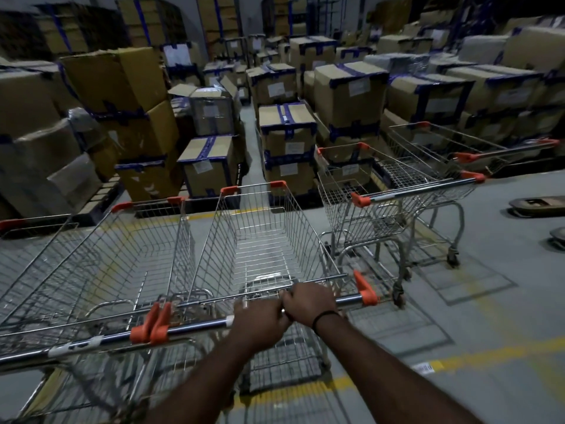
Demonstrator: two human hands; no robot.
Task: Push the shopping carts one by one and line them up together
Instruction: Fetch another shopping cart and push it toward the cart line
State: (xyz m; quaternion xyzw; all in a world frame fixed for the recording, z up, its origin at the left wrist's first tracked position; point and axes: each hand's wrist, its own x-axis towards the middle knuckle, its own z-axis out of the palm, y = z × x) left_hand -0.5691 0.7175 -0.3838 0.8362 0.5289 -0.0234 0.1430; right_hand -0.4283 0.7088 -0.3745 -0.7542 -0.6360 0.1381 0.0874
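Straight ahead is a wire shopping cart [260, 237] with orange corner caps and a chrome handle bar [195, 327]. My left hand [260, 324] and my right hand [308, 302] both grip that bar, side by side near its right end. A second cart [101, 258] stands right beside it on the left, its handle end touching the first cart's orange cap. To the right stands a third cart [388, 191], apart and angled. A fourth cart [452, 145] sits behind it at the far right.
Stacks of taped cardboard boxes [287, 139] on pallets wall off the space ahead of the carts. A narrow aisle [252, 160] runs between the stacks. Yellow floor lines [458, 356] cross the grey floor. Flat dark objects [538, 205] lie on the floor at the right edge.
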